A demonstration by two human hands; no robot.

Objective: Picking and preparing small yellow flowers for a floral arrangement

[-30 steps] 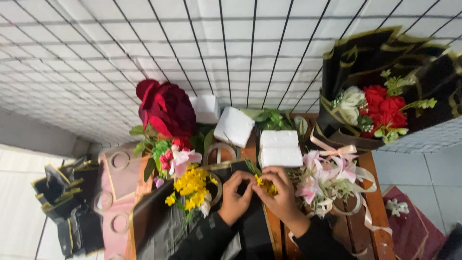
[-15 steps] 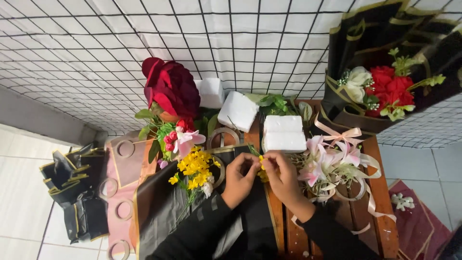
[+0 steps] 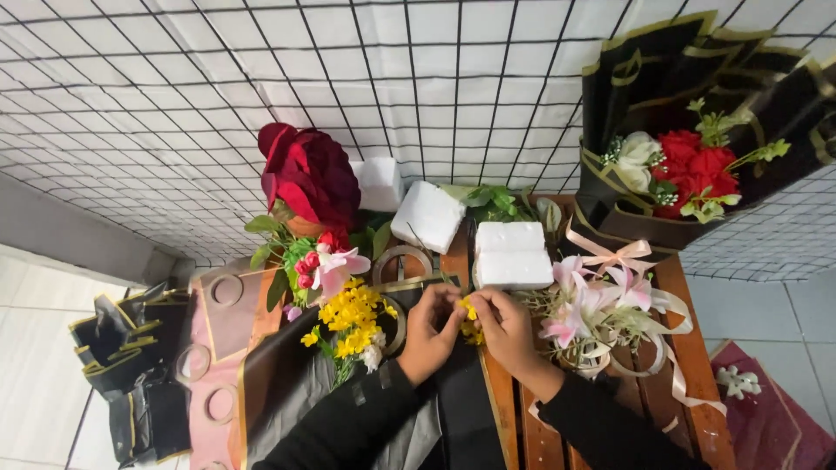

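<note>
My left hand (image 3: 429,332) and my right hand (image 3: 503,328) meet over a wooden slatted table (image 3: 675,348), both pinching a small sprig of yellow flowers (image 3: 468,318) between the fingertips. Black wrapping paper (image 3: 296,387) lies under my forearms. Left of my left hand lies a bunch of yellow blossoms (image 3: 348,315) with pink and red flowers (image 3: 324,263). Right of my right hand lie pink lilies (image 3: 582,305) tied with peach ribbon.
A large dark red rose (image 3: 306,178) stands at the back, beside white foam blocks (image 3: 509,252). A black-wrapped bouquet of red and white flowers (image 3: 688,165) hangs on the wire grid wall (image 3: 174,104). Black and pink paper sheets (image 3: 209,348) drape at left.
The view has shifted slightly and my hands sit a little higher in it. They keep working the yellow sprig between the fingertips in the same spot.
</note>
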